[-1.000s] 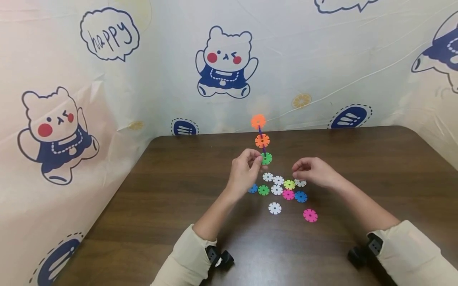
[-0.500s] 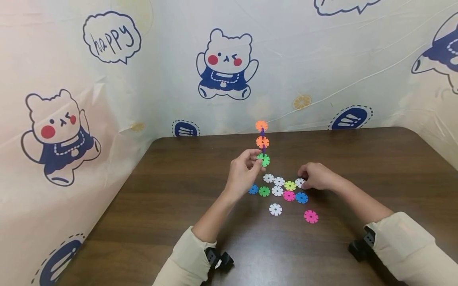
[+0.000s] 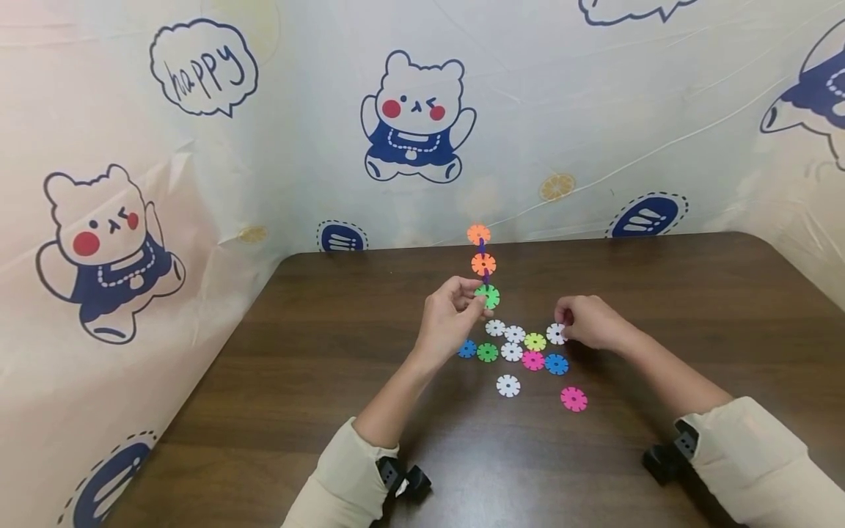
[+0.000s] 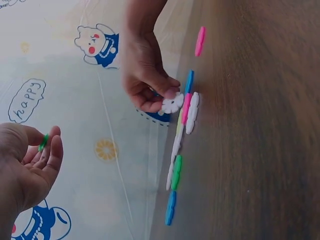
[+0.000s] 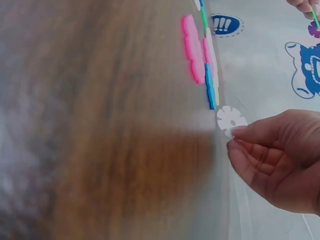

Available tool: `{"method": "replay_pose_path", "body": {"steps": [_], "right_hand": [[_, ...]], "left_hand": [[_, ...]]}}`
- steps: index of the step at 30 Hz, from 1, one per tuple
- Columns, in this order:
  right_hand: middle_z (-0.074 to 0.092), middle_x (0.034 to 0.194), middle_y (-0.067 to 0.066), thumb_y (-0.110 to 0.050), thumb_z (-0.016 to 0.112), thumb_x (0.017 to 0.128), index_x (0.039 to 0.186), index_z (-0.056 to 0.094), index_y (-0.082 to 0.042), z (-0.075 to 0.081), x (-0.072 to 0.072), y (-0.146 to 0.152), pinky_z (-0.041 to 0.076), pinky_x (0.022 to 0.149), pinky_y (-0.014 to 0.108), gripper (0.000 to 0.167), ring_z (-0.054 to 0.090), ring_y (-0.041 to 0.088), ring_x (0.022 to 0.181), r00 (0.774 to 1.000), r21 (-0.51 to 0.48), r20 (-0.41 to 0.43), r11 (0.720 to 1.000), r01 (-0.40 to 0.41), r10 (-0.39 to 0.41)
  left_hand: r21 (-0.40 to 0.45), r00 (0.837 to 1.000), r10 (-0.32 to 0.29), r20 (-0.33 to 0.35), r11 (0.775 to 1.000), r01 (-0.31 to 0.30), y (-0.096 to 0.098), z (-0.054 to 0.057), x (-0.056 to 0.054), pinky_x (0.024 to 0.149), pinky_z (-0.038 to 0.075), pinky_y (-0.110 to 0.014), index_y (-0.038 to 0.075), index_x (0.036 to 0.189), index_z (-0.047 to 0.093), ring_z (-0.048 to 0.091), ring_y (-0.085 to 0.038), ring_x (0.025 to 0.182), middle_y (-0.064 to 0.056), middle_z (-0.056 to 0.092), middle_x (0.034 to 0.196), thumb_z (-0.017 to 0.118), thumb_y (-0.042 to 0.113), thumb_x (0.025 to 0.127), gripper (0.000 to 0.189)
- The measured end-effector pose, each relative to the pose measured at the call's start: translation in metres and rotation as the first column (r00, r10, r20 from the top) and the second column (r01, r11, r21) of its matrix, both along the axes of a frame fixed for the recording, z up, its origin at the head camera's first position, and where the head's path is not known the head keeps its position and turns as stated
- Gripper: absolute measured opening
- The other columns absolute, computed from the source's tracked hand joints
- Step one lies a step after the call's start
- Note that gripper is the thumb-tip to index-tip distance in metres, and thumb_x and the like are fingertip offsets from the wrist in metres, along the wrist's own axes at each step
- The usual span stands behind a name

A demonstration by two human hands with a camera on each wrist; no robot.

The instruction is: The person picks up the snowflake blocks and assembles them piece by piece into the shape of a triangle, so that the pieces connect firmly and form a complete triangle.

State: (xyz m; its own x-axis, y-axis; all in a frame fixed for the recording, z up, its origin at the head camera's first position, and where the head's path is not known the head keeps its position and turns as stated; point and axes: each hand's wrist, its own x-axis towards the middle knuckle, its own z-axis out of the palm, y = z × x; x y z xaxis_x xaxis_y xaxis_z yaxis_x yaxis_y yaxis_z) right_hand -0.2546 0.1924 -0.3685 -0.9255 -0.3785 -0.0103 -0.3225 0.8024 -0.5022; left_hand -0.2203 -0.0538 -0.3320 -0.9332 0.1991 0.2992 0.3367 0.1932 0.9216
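Observation:
My left hand (image 3: 449,319) pinches a green notched disc (image 3: 489,297) between thumb and fingers, above the table. From this green disc a linked chain rises: a purple disc seen edge-on, an orange disc (image 3: 483,265), another purple one edge-on, and a second orange disc (image 3: 478,235) on top. My right hand (image 3: 594,323) pinches a white notched disc (image 5: 231,120) by its edge between thumb and forefinger. In the left wrist view the white disc (image 4: 172,103) stands upright, lifted off the table. The two held pieces are apart.
Loose discs lie flat on the brown table (image 3: 297,381) below the hands: several white, a yellow-green (image 3: 535,342), a green (image 3: 487,352), blue ones (image 3: 557,364) and pink ones. One white disc (image 3: 508,386) and one pink disc (image 3: 573,399) lie nearer me. A printed cloth hangs behind.
My right hand has reached down to the white disc at the right of the group, pinched it and lifted it slightly. The chain in my left hand has shifted a little.

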Motion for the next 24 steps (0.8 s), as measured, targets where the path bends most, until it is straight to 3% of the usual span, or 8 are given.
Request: {"method": "replay_pose_path", "body": {"steps": [5, 13, 20, 24], "right_hand": [[0.056, 0.075, 0.006, 0.002, 0.066, 0.079, 0.087, 0.061, -0.002, 0.002, 0.004, 0.001, 0.045, 0.059, 0.031, 0.01, 0.05, 0.021, 0.068, 0.998, -0.083, -0.052, 0.996, 0.029, -0.033], [0.059, 0.079, 0.006, 0.002, 0.067, 0.08, 0.091, 0.064, -0.004, 0.005, 0.012, -0.002, 0.049, 0.064, 0.034, 0.013, 0.052, 0.022, 0.072, 0.988, -0.195, -0.145, 0.981, 0.016, -0.045], [0.063, 0.085, 0.008, 0.002, 0.068, 0.08, 0.092, 0.064, -0.006, 0.006, 0.018, -0.009, 0.052, 0.071, 0.037, 0.015, 0.054, 0.023, 0.077, 0.98, -0.301, -0.187, 0.954, 0.012, -0.071], [0.061, 0.084, 0.007, 0.0, 0.068, 0.081, 0.092, 0.063, -0.006, 0.008, 0.022, -0.014, 0.051, 0.068, 0.029, 0.013, 0.054, 0.023, 0.076, 0.976, -0.369, -0.199, 0.93, 0.005, -0.084]], "left_hand": [[0.01, 1.0, -0.014, 0.027, 1.0, 0.014, 0.001, 0.0, 0.0, 0.062, 0.051, -0.035, 0.0, 0.109, 0.057, 0.067, -0.026, 0.077, -0.009, 0.064, 0.084, 0.06, 0.005, 0.089, 0.021], [-0.027, 1.0, -0.006, -0.002, 1.0, 0.006, 0.001, -0.002, 0.001, 0.054, 0.044, -0.023, 0.0, 0.104, 0.059, 0.064, -0.019, 0.07, -0.006, 0.061, 0.082, 0.06, 0.007, 0.089, 0.017], [0.009, 0.999, -0.028, 0.033, 1.0, 0.028, 0.001, -0.003, 0.0, 0.06, 0.051, -0.03, -0.001, 0.103, 0.058, 0.065, -0.022, 0.072, -0.008, 0.061, 0.082, 0.06, 0.005, 0.088, 0.016], [0.043, 0.997, -0.048, 0.068, 0.998, 0.045, 0.002, -0.004, 0.0, 0.064, 0.053, -0.03, -0.003, 0.103, 0.057, 0.065, -0.03, 0.074, -0.011, 0.06, 0.082, 0.06, 0.004, 0.088, 0.017]]}}
